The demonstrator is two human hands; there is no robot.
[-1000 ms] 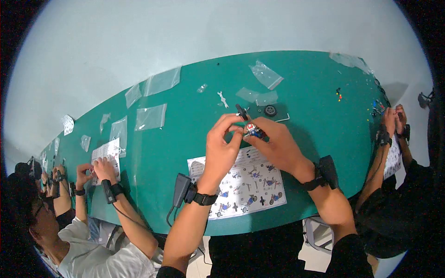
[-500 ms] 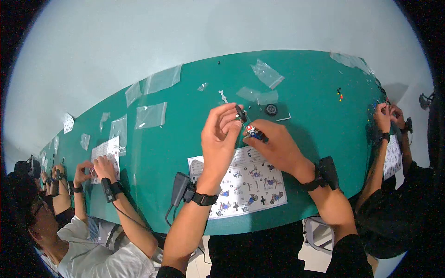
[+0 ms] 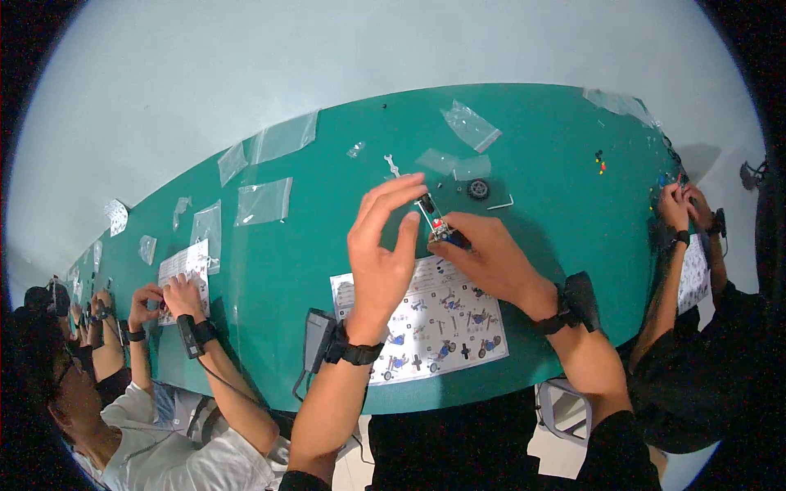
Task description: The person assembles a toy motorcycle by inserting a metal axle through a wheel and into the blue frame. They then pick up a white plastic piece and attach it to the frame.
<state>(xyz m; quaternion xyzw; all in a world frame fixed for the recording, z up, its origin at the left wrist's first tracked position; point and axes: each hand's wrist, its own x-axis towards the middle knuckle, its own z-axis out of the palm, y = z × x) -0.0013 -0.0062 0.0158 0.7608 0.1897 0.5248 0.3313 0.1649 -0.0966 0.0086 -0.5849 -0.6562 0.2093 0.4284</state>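
Note:
A small partly built toy motorcycle (image 3: pixel 440 226), with white, red and blue parts and a black wheel (image 3: pixel 426 204) at its far end, is pinched in my right hand (image 3: pixel 490 254). My left hand (image 3: pixel 383 245) is open beside it, thumb apart from the outstretched fingers. Its fingertips are right at the black wheel. Under both hands lies a printed instruction sheet (image 3: pixel 442 327) with pictures of motorcycle assembly steps. Just beyond the hands are a loose black wheel (image 3: pixel 478 189), an L-shaped hex key (image 3: pixel 503 203) and a small grey wrench (image 3: pixel 392 164).
Clear plastic bags (image 3: pixel 472 126) lie about the green table (image 3: pixel 327 237). Small coloured parts (image 3: pixel 601 164) sit farther right. On the left a person's hands (image 3: pixel 182 295) are over another sheet; on the right, another person's hands (image 3: pixel 678 204) handle small parts.
My left fingers have straightened and lifted over the wheel, where they were more curled before. My right hand keeps its hold on the toy motorcycle, nearly still.

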